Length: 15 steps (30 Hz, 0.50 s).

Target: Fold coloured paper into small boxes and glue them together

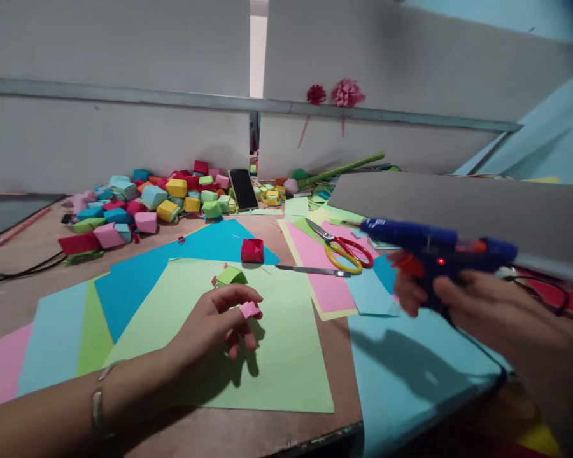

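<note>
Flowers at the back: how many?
2: a smaller dark-red flower on the left and a larger pink flower right of it, both at the metal rail. Others could be hidden.

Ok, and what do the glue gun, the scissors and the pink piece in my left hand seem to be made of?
Glue gun: probably plastic, judging by its smooth, moulded-looking blue body; blur leaves the finish unclear. Scissors: grey blades with a metallic sheen, likely steel; red and yellow handles, perhaps plastic. Pink piece, left hand: likely paper, matte with sharp folds.
</note>
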Motion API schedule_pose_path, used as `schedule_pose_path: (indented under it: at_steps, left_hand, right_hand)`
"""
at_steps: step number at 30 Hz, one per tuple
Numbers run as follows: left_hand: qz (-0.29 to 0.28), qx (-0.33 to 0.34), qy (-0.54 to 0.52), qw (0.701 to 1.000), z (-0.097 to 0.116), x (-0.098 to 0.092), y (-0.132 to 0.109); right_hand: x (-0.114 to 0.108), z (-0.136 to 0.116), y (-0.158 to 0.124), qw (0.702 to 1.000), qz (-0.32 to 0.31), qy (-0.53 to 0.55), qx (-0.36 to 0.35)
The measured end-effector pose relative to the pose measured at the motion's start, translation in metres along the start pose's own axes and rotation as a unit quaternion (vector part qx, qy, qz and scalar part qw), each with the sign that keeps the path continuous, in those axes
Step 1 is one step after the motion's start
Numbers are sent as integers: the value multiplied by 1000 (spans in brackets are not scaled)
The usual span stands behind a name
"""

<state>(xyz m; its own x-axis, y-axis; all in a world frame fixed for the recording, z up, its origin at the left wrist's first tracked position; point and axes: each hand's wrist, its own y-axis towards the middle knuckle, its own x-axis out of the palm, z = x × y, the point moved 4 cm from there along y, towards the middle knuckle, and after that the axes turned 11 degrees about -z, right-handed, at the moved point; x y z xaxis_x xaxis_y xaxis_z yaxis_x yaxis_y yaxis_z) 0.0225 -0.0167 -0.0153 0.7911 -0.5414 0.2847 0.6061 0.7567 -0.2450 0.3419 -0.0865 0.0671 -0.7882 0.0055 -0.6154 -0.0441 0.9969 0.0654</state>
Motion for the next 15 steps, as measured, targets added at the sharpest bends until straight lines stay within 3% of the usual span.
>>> schedule_pose_path:
  at_steps: [1, 3, 5, 9, 15]
  left_hand:
    - [-1, -2, -11, 1000, -1, 0, 0]
    - [-7, -9, -28, 1000, -2, 0, 0]
    - [-17, -19, -43, 999, -3, 0, 1]
    - [-32, -9, -70, 997, 0, -1, 2]
    - [-63, 1, -52, 997, 0, -1, 4]
  right_hand:
    - [18, -5, -6, 997, -71, 27, 6]
    - [47, -14, -17, 988, -146, 39, 33]
    - [65, -23, -22, 983, -180, 8, 31]
    - [83, -32, -23, 982, -189, -8, 22]
    - [88, -31, -26, 982, -177, -15, 61]
